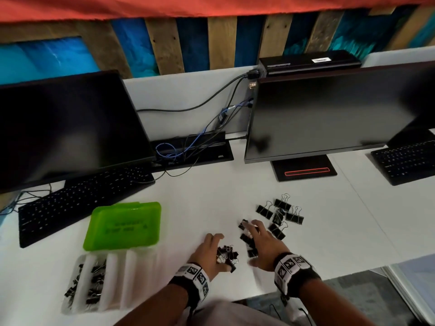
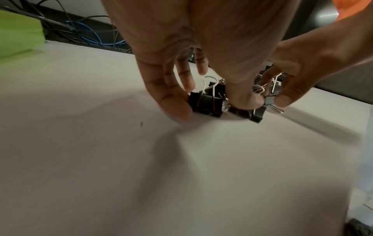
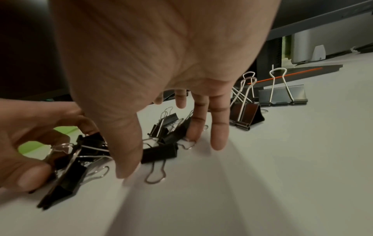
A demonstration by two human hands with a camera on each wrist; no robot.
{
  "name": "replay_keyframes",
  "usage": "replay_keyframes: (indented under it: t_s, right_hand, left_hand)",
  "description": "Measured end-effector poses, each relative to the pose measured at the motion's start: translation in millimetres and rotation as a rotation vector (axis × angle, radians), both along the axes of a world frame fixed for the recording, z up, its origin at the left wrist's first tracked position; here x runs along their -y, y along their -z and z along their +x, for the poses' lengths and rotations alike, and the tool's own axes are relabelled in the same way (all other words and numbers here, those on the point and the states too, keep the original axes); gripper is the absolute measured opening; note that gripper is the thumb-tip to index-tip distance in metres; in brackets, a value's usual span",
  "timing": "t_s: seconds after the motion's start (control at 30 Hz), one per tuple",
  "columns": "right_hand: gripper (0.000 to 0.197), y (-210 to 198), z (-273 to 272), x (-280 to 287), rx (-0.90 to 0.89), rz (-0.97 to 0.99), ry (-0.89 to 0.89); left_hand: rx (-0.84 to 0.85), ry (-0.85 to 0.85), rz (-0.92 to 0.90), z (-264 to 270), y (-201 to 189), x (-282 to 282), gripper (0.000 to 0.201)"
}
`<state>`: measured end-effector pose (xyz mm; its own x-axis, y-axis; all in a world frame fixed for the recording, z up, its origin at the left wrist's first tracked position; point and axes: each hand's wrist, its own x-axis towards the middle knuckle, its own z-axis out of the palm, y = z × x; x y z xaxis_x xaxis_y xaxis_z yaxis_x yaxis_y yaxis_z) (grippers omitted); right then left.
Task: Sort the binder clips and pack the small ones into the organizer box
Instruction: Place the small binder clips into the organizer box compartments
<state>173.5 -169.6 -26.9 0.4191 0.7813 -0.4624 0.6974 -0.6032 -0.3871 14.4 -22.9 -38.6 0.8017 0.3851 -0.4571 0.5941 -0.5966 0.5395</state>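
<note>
My left hand (image 1: 215,251) grips a bunch of small black binder clips (image 1: 227,255) on the white table; its fingers (image 2: 171,102) and thumb curl round them (image 2: 207,103). My right hand (image 1: 255,243) lies just to the right, fingers (image 3: 219,135) straight and spread, tips touching the table over a few loose small clips (image 3: 159,153). Behind it lies a pile of large black clips (image 1: 280,215), also in the right wrist view (image 3: 282,95). The clear organizer box (image 1: 131,278) sits at the front left with small clips (image 1: 94,285) in its two left compartments; its green lid (image 1: 124,225) hangs open behind.
Two dark monitors (image 1: 70,128) (image 1: 329,114) stand at the back, with a keyboard (image 1: 77,203) left of the lid and another (image 1: 407,161) at far right. A cable tray (image 1: 193,151) sits between the monitors. The table's front edge (image 1: 353,271) runs close behind my right wrist.
</note>
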Motion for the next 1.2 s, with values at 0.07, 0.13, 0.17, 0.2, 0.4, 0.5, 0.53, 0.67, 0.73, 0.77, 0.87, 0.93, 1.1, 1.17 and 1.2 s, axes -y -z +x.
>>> replay_keyframes:
  t_s: [0.07,0.13,0.17,0.2,0.4,0.5,0.53,0.67,0.73,0.77,0.87,0.93,1.1,1.17,1.2]
  right_hand:
    - [0.106,0.6,0.5,-6.3,0.019,-0.071,-0.027]
    - [0.093,2.5,-0.9,-12.2,0.020,-0.102,-0.032]
    - [0.084,3.1,-2.5,-14.4,0.008,-0.095,-0.018]
    - [0.073,3.4,-4.1,-15.7,0.000,-0.076,-0.007]
    - [0.042,2.3,-5.7,-14.8,-0.020,0.014,-0.058]
    - [0.036,0.3,-4.5,-20.2,-0.028,0.057,-0.056]
    - [0.031,-0.3,-5.0,-23.2,-0.032,0.079,-0.047]
    - [0.018,-2.4,-6.7,-36.6,-0.020,0.113,-0.052]
    - [0.017,-5.1,-7.2,-44.4,-0.031,0.107,-0.070]
    - [0.017,-6.1,-7.6,-48.7,-0.032,0.100,-0.084]
    - [0.019,-10.8,-9.7,-63.2,-0.014,0.083,-0.146]
    - [0.017,-16.4,-12.3,-73.1,-0.025,0.097,-0.173]
    - [0.012,-33.9,-21.2,-104.4,-0.085,0.191,-0.207]
    - [0.011,-41.4,-28.0,-122.1,-0.114,0.216,-0.228]
    - [0.010,-45.8,-33.4,-131.9,-0.128,0.224,-0.242]
  left_hand:
    - [-0.006,0.049,0.027,-1.8,-1.2,3.7,0.081]
    - [-0.007,0.099,0.069,-1.2,-2.1,7.3,0.069]
    - [-0.007,0.109,0.083,-0.6,-2.0,8.8,0.060]
    - [-0.005,0.106,0.092,0.3,-1.8,9.7,0.050]
    - [0.019,-0.020,0.036,-0.1,1.7,0.1,0.034]
    - [0.038,-0.112,-0.004,-3.7,1.5,-9.3,0.032]
    - [0.048,-0.130,-0.008,-5.5,1.5,-11.9,0.031]
    - [0.081,-0.180,-0.022,-15.2,0.0,-20.8,0.024]
    - [0.088,-0.187,-0.019,-20.6,-2.4,-25.1,0.022]
    - [0.094,-0.192,-0.015,-23.6,-2.9,-27.1,0.022]
    - [0.122,-0.240,-0.013,-34.0,-5.3,-33.2,0.021]
    - [0.151,-0.273,-0.015,-41.2,-8.7,-36.3,0.020]
    - [0.249,-0.380,-0.037,-61.7,-22.1,-45.1,0.021]
    - [0.287,-0.431,-0.048,-73.1,-28.1,-50.4,0.021]
    - [0.302,-0.453,-0.049,-79.8,-31.4,-53.4,0.022]
